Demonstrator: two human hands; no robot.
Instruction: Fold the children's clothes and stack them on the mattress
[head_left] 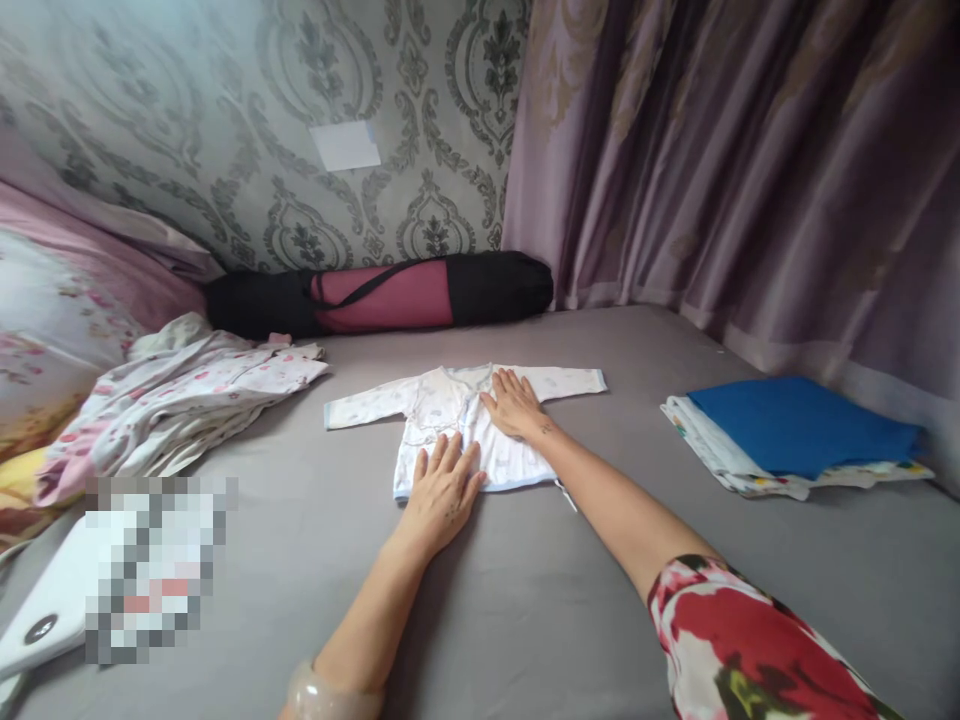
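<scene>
A small white baby top (431,405) with light blue trim lies spread flat on the grey bed sheet (540,600), its sleeves stretched out to both sides. My left hand (444,490) rests palm down on its lower hem, fingers spread. Flat on the upper right part of the chest, near the neckline, is my right hand (516,405), fingers extended. Neither hand grips the cloth. A thin white tie sticks out from the hem under my right forearm.
A folded stack with a blue cloth (802,425) on top lies at the right. Crumpled printed clothes (187,390) lie at the left, above a white object (71,585) beside a pixelated patch. A long black and maroon bag (386,295) lies along the wall.
</scene>
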